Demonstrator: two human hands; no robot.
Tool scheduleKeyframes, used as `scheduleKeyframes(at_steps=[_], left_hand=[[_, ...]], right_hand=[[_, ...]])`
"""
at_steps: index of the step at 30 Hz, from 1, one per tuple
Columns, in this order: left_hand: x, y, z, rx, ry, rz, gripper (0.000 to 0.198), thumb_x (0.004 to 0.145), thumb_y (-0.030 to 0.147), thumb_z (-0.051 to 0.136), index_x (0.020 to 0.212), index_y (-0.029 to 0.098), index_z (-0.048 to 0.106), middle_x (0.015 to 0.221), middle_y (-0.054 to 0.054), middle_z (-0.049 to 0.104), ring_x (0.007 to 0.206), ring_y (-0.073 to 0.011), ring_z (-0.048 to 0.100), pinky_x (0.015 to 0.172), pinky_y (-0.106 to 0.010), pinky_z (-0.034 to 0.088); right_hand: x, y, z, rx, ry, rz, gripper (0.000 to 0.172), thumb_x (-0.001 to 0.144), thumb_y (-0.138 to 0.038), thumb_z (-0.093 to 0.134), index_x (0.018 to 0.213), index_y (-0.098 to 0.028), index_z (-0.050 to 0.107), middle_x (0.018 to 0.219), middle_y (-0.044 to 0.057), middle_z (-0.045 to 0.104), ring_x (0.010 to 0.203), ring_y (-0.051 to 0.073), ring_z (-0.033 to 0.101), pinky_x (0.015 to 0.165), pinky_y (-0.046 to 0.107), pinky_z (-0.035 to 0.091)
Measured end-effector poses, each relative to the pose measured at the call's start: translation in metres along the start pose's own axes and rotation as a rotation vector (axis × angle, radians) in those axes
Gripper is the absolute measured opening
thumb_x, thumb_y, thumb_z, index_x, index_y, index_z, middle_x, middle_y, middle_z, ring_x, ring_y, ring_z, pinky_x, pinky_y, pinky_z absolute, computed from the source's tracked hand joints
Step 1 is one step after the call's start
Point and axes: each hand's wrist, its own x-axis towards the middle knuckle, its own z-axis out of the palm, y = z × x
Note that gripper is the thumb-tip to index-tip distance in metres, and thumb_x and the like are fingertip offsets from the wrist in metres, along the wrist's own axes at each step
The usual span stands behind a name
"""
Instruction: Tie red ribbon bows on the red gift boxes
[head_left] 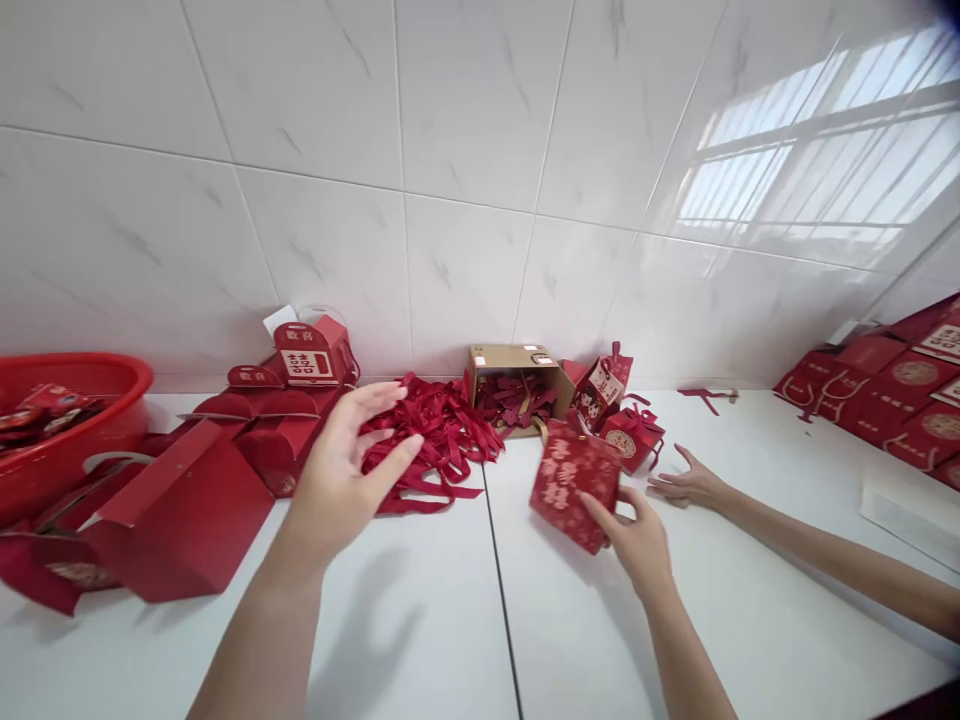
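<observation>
My left hand [352, 470] hovers over the white table with thumb and fingers apart and nothing in them. Just behind it lies a loose pile of red ribbons [442, 435]. My right hand [637, 540] grips the lower right edge of a red gift box [566, 475] with gold lettering, held tilted above the table. Beyond that box stand a small red box with a round gold emblem [631, 437] and a red box with a printed picture [600, 390]. An open cardboard box [517, 357] holding dark red pieces sits against the wall.
Another person's hand [691, 484] reaches in from the right. Red boxes [176, 520] and a red basin [112, 415] stand at left. Stacked red boxes [877, 390] fill the far right. A ribbon scrap [705, 397] lies near the tiled wall.
</observation>
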Motion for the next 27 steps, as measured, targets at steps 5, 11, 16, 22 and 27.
scheduleKeyframes(at_steps=[5,11,16,22,27], left_hand=[[-0.018,-0.040,-0.005,0.765,-0.147,-0.114,0.022,0.086,0.029,0.051,0.102,0.017,0.060,0.109,-0.011,0.062,0.108,-0.0297,0.054,0.094,-0.046,0.041],[-0.062,-0.102,0.045,0.913,-0.457,-0.173,0.020,0.083,0.010,0.048,0.097,0.014,0.062,0.105,-0.014,0.061,0.101,-0.0283,0.054,0.087,-0.041,0.041],[-0.100,-0.093,0.053,0.902,-0.490,-0.146,0.031,0.074,-0.005,0.036,0.091,0.012,0.057,0.103,-0.015,0.056,0.101,-0.0289,0.049,0.087,-0.044,0.037],[-0.171,-0.033,0.034,0.590,-0.638,-0.156,0.020,0.090,0.013,0.031,0.080,0.020,0.046,0.083,-0.004,0.059,0.076,-0.0199,0.050,0.074,-0.033,0.040],[-0.216,-0.004,0.010,0.218,-0.726,-0.378,0.011,0.092,0.025,0.035,0.088,0.023,0.045,0.075,0.001,0.055,0.064,-0.0145,0.045,0.063,-0.026,0.037]], right_hand=[[0.005,0.034,-0.015,-0.061,0.088,0.091,0.089,0.056,-0.058,0.073,0.127,-0.011,0.051,0.135,0.021,0.049,0.096,0.032,0.066,0.078,0.037,0.053],[-0.064,0.033,0.024,0.229,-0.078,-0.059,0.086,0.066,-0.058,0.068,0.136,-0.015,0.043,0.145,0.018,0.038,0.121,0.032,0.052,0.097,0.042,0.047],[-0.138,0.020,0.060,0.602,-0.475,0.362,0.056,0.067,-0.049,0.076,0.112,-0.017,0.064,0.120,0.012,0.065,0.111,0.028,0.062,0.100,0.040,0.046],[-0.180,0.009,0.080,0.964,-0.673,0.581,0.043,0.073,-0.050,0.071,0.099,-0.015,0.069,0.112,0.011,0.069,0.116,0.029,0.059,0.100,0.041,0.046],[-0.172,0.003,0.080,1.020,-0.689,0.707,0.031,0.072,-0.041,0.074,0.093,-0.018,0.070,0.096,0.006,0.072,0.100,0.022,0.066,0.082,0.030,0.052]])
